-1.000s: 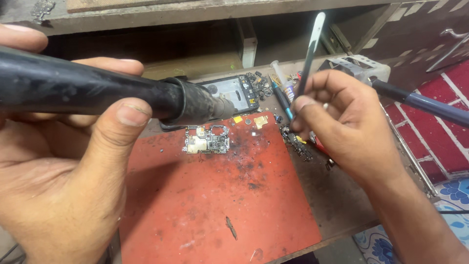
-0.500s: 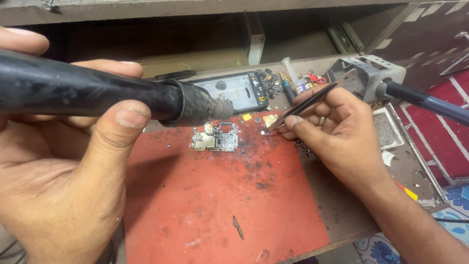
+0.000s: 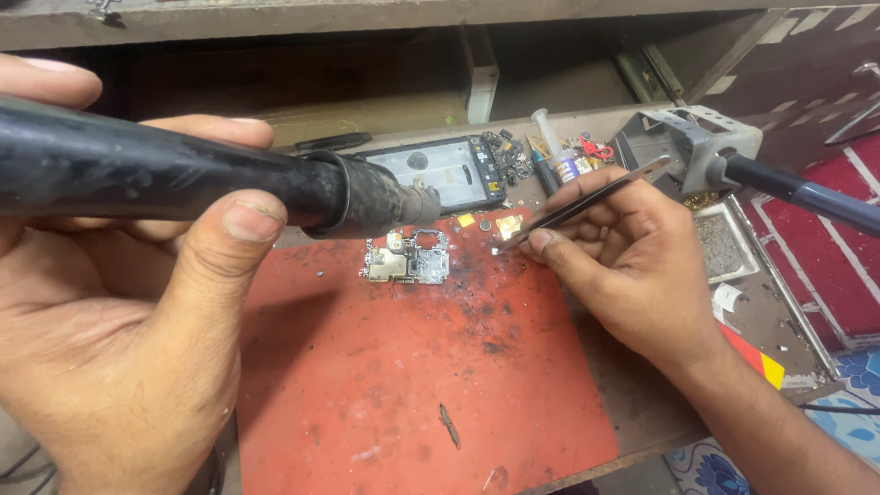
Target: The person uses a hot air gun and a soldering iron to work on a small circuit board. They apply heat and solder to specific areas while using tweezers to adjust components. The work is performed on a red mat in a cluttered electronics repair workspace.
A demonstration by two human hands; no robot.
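The left hand [image 3: 119, 348] is closed around a thick black heating tool [image 3: 183, 179]; the thumb lies across its body and the other fingers wrap behind it. The tool lies nearly level, and its dark nozzle ends just above a small circuit board [image 3: 408, 258]. This board lies flat on a red mat [image 3: 412, 385], near the mat's far edge, with dark burn spots beside it. The right hand [image 3: 632, 266] holds thin metal tweezers [image 3: 587, 202] – its fingers are closed on them, pinched between thumb and forefinger. The tweezers' tip points down at the mat, a little to the right of the board, near two small yellow pieces [image 3: 506, 224]; it does not touch the board. Behind the mat, on the work surface [image 3: 770, 321], lies an open phone frame [image 3: 440, 174], and beside it a small syringe [image 3: 553, 147]. At the right stands a grey metal holder [image 3: 692, 142] with a blue-handled tool [image 3: 807, 194] in it.
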